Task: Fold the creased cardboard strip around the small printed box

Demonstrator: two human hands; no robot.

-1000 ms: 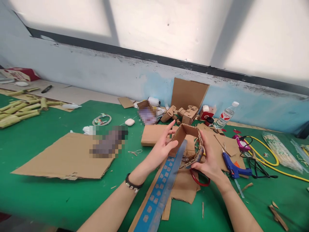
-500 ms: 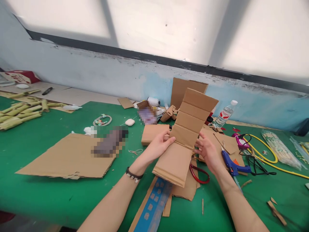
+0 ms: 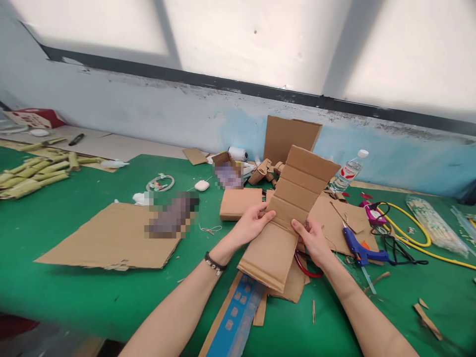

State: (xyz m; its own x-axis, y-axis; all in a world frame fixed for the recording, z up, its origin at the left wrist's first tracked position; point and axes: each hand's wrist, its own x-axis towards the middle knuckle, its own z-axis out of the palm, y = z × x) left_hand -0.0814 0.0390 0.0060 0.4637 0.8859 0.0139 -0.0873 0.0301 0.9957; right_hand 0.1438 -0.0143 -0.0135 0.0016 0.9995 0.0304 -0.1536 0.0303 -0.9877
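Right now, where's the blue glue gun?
In the head view, the blue glue gun lies right of the right hand, partly over flat cardboard, nearer the camera than the purple power socket.

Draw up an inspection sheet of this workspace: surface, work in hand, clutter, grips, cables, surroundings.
Surface: green tabletop, scattered with scraps.
Work in hand: creased cardboard, bent across near the thumbs.
Clutter: blue glue gun, bagged sticks, water bottle, blue patterned band partly under the cardboard.
Grips: left grip and right grip pinch the cardboard's opposite edges.
Cables: yellow cable curves near purple block; black cord lies beside glue gun.
Surroundings: wall with patchy paint.
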